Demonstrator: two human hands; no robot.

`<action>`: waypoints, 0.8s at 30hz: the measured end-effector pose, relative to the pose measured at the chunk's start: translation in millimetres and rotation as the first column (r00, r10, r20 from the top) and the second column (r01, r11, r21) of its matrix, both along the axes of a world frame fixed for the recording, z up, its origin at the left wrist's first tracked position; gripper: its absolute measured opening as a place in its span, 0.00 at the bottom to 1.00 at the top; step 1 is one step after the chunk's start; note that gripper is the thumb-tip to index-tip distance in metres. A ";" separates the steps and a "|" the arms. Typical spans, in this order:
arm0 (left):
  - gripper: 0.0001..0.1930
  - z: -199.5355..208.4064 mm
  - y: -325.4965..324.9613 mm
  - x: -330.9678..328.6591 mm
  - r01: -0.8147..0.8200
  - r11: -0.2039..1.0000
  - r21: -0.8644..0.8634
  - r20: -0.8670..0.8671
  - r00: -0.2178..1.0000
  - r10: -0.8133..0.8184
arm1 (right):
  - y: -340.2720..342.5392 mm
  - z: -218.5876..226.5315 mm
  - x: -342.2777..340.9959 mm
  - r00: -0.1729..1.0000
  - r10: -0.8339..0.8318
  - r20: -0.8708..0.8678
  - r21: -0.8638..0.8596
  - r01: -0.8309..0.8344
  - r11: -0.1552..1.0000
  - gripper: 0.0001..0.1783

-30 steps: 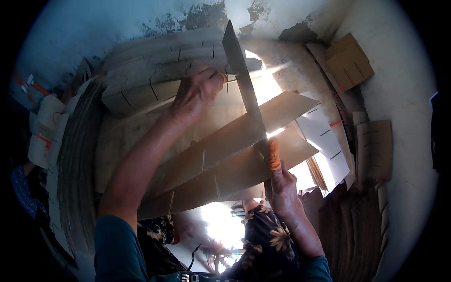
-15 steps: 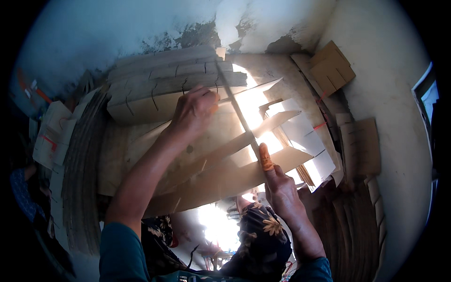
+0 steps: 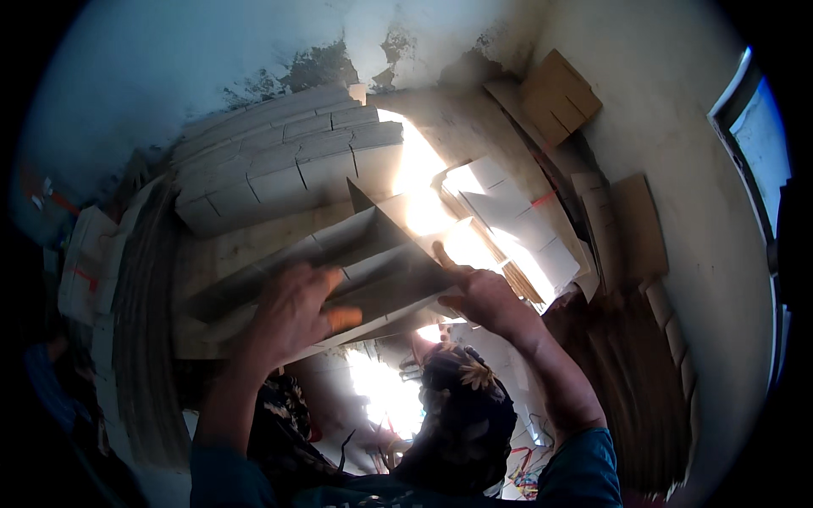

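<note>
Left hand (image 3: 292, 313) was brought down from near the far end of the cross strip (image 3: 415, 250) to 8 o'clock, over the long strips (image 3: 373, 264). Left fingers were spread, nothing seen pinched between them; motion blur, so contact with the long strips couldn't be told. Right hand (image 3: 487, 296) was kept at 4 o'clock, at the near end of the cross strip. Its orange covers (image 3: 455, 301) were seen around that end; whether it was gripped or just steadied, cannot tell.

Cross strip was lowered too: reached higher half a second ago, now set 11 to 4 o'clock across the long strips. Judgement: crossing probably seated deeper, left side freed for the long strips. Slot engagement was hidden, so not confirmed.

Assembly was positioned over the near edge of the counter (image 3: 233, 261). Grey stack (image 3: 275, 173) at 10 o'clock and white pile (image 3: 508, 212) at 2 were left untouched.
</note>
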State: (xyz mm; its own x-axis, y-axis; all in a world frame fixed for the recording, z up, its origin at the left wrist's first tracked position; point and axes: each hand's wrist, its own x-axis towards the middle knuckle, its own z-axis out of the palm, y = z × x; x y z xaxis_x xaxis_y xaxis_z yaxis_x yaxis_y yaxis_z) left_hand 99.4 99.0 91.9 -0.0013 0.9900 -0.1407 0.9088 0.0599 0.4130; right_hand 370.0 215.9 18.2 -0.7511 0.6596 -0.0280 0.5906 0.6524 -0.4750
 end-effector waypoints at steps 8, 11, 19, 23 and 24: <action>0.13 -64.4 -57.4 -18.7 0.136 0.989 0.060 -0.050 0.990 -0.133 | 37.7 -35.9 112.3 0.820 -0.568 -0.066 0.609 0.484 0.628 0.49; 0.08 -84.5 -44.8 -19.6 0.183 0.911 0.368 -0.084 0.983 -0.163 | 44.0 -81.5 131.6 0.685 -0.651 0.327 0.570 0.407 0.714 0.64; 0.09 -88.8 -39.9 -30.8 0.137 0.926 0.351 0.029 0.987 -0.157 | 59.3 -73.9 140.1 0.849 -0.421 0.320 0.428 0.267 0.864 0.23; 0.11 -100.5 -45.8 -29.6 0.135 0.883 0.450 0.041 0.984 -0.171 | 61.0 -77.9 145.1 0.877 -0.418 0.239 0.507 0.255 0.824 0.14; 0.12 -99.0 -47.6 -29.5 0.130 0.885 0.448 0.037 0.986 -0.164 | 60.8 -80.2 141.7 0.860 -0.436 0.264 0.548 0.238 0.802 0.14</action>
